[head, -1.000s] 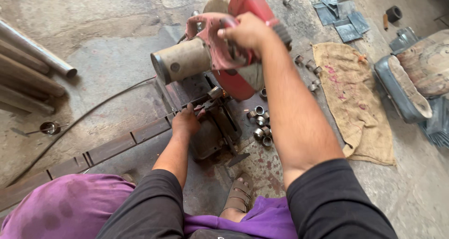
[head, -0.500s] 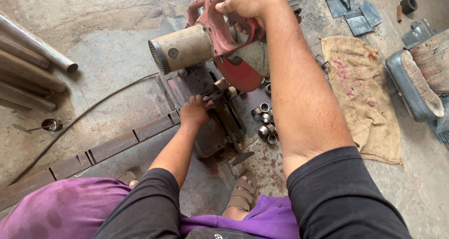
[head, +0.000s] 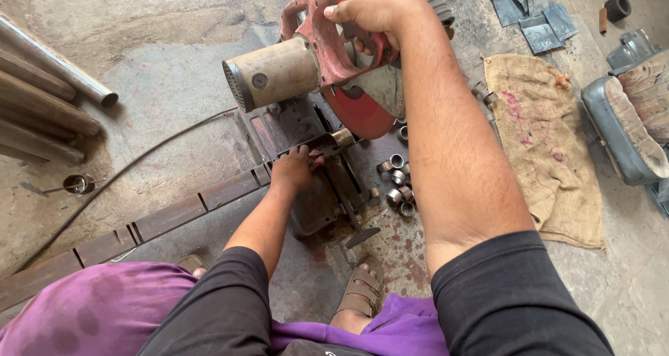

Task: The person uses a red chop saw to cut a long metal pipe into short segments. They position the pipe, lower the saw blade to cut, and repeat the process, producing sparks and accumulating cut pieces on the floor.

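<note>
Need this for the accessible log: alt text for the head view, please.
A person's right hand grips the red handle of a chop saw, while the left hand holds a metal bar at the saw's vise. Short cut metal rings lie on the concrete floor beside the base, near a burlap sack.

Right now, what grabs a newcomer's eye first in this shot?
The red chop saw at top centre, its handle gripped by the right hand, with the red blade guard raised above the vise. Just below, the left hand presses on a long flat metal bar running in from the lower left. Right of the vise lies a cluster of short cut metal rings on the floor.
</note>
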